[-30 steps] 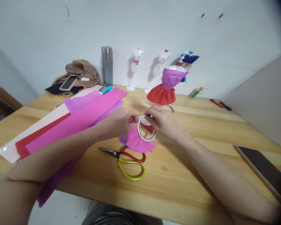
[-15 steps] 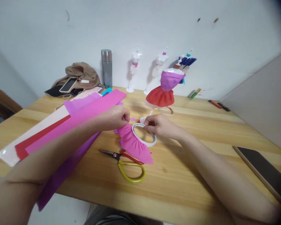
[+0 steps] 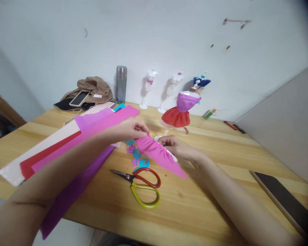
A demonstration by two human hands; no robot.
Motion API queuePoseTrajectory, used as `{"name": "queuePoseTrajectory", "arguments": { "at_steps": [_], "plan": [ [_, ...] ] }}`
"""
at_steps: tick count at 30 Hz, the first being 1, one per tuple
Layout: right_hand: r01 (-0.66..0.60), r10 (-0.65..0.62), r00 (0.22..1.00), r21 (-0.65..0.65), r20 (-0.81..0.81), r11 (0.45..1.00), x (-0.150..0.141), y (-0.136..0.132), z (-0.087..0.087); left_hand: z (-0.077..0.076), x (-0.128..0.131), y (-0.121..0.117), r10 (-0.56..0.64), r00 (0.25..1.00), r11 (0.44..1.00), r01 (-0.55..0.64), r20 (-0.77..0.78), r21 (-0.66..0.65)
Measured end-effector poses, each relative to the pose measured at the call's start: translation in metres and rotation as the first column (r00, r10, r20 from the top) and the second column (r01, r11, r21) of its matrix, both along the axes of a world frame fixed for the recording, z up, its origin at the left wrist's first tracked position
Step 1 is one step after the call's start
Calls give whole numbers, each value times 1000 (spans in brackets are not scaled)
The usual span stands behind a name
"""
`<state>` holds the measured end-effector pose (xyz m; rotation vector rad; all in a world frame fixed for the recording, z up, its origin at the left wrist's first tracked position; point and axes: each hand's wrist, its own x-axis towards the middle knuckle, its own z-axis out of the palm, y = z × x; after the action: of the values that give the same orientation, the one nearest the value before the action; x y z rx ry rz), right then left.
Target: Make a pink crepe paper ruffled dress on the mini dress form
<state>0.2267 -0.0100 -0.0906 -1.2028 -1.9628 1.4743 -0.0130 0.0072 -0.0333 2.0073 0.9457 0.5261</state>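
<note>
My left hand (image 3: 130, 129) pinches the upper end of a gathered pink crepe paper piece (image 3: 160, 156) that slopes down to the right over the wooden table (image 3: 220, 160). My right hand (image 3: 178, 147) is closed behind the paper, its fingers on a white tape roll (image 3: 173, 156) that the paper mostly hides. Red and yellow scissors (image 3: 142, 184) lie just in front of my hands. Small blue and purple paper scraps (image 3: 138, 156) sit beside them.
Long pink, purple, red and cream paper sheets (image 3: 74, 143) stretch across the left. Against the wall stand two bare mannequin stands (image 3: 149, 87), a dressed one (image 3: 181, 109), a steel flask (image 3: 121, 83), brown cloth with a phone (image 3: 88, 90). A dark tablet (image 3: 282, 198) lies right.
The tape roll has dropped from upright between my hands to behind the pink paper. My left hand has drawn the paper up and out into a long slanted strip. The view tilted down.
</note>
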Motion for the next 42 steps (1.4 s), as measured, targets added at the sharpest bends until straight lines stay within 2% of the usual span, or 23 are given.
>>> {"name": "queuePoseTrajectory", "arguments": {
  "at_steps": [3,9,15,21,26,29,34,38,42],
  "plan": [
    [37,-37,999,45,20,998,-1,-1,2,-2,-2,2,21,999,999,-23,50,42],
    [45,-60,993,141,103,989,2,0,7,-5,-8,8,-67,998,996,67,6,57],
    [-10,-1,992,86,128,996,6,1,9,-3,-9,5,-118,988,992,121,-104,23],
    [-137,122,983,102,139,985,17,4,7,-2,-5,-2,-173,979,984,168,-112,-52],
    [-146,139,980,39,140,989,21,8,2,0,-3,-4,-186,978,979,177,-93,-98],
    [-216,211,959,9,192,976,22,9,0,0,-3,-3,-178,981,978,168,-79,-122],
    [-311,284,922,66,264,948,24,13,-7,-12,0,2,-223,971,968,210,-89,-139],
    [-318,257,914,159,315,935,24,14,-10,-27,5,4,-285,956,944,267,-73,-194],
    [-323,221,903,243,368,915,22,13,-7,-29,11,-3,-330,944,928,323,-10,-187]
  ]
}}
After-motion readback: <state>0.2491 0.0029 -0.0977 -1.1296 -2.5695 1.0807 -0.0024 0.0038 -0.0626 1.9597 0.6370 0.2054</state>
